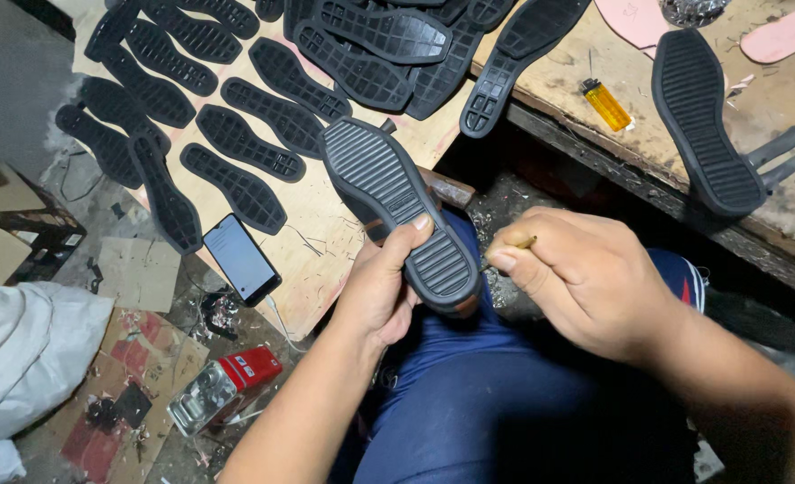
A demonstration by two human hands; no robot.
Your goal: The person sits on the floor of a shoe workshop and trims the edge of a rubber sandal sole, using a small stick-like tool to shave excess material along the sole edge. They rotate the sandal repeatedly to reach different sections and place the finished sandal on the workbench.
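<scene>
My left hand grips the heel end of a shoe turned sole up, its black ribbed sole facing me, thumb pressed on the tread. My right hand is closed on a thin wooden-handled tool, its tip touching the shoe's edge at the heel. Both hands are over my lap in blue trousers.
Several black rubber soles lie on a wooden board, with a phone near its edge. A workbench at right carries a yellow lighter and a shoe on a stand. A red-and-metal device, cardboard and a white bag cover the floor at left.
</scene>
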